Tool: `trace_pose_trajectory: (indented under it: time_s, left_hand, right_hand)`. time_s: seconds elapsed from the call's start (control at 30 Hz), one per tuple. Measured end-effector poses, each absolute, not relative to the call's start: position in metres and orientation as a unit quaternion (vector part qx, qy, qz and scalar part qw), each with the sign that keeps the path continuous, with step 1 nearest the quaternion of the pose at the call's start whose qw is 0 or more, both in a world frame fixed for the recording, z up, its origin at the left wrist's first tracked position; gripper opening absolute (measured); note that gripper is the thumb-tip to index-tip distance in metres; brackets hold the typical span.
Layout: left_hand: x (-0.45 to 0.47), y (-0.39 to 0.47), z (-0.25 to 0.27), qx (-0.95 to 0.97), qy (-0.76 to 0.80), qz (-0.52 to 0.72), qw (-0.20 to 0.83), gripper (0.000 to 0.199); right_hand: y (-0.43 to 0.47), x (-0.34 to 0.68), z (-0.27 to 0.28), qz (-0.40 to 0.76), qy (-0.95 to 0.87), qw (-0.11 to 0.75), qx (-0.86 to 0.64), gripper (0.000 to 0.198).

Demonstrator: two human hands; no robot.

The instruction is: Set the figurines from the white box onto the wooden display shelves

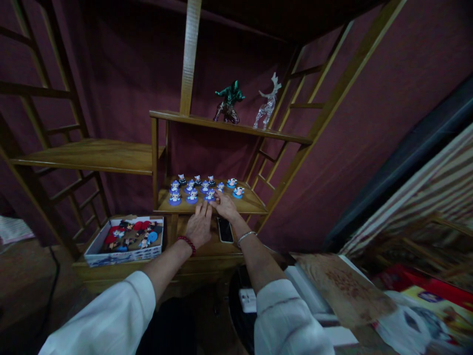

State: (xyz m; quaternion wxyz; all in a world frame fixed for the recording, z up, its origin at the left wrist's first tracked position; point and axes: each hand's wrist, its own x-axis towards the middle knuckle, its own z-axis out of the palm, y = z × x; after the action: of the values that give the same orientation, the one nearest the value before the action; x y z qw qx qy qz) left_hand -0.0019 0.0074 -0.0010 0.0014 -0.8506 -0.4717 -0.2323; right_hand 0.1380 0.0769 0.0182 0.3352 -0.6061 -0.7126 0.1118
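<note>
On a low wooden shelf [244, 203] stand several small purple-based figurines [191, 196] in rows. My right hand [225, 206] reaches over the shelf's front edge, its thumb and fingertips closed at the side of a front-row figurine [210, 195]. Just left of it, my left hand [200, 228] rests at the shelf's front edge with fingers stretched forward, holding nothing. Black-based figurines [197, 180] make up the back row. Two blue-based figurines [238, 192] stand to the right. My right fingers partly cover the nearest figurines.
A smartphone [225, 230] lies below the shelf, beside my right wrist. At left, an open box [125, 255] contains several more figurines. A green figure [230, 101] and a clear deer [266, 106] stand on the shelf above. A wooden post [154, 162] borders the compartment.
</note>
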Motion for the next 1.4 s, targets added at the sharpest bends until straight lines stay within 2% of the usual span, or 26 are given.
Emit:
trace_pose_trajectory:
  time_s: [0.53, 0.93, 1.17, 1.4]
  left_hand:
    - [-0.016, 0.001, 0.001, -0.87, -0.446, -0.207, -0.034, 0.085]
    - [-0.023, -0.015, -0.012, -0.868, -0.445, -0.22, -0.034, 0.084]
    - [-0.03, -0.025, -0.013, -0.864, -0.452, -0.219, -0.032, 0.08]
    - [-0.045, -0.036, -0.017, -0.861, -0.448, -0.238, -0.037, 0.076]
  right_hand:
    - [0.07, 0.134, 0.016, 0.102, -0.685, 0.34, -0.637, 0.049]
    - [0.032, 0.121, 0.004, 0.032, -0.654, 0.423, -0.627, 0.037]
    - [0.002, 0.093, -0.001, 0.054, -0.629, 0.482, -0.607, 0.026]
    - [-0.022, 0.057, -0.015, 0.062, -0.627, 0.484, -0.608, 0.023]
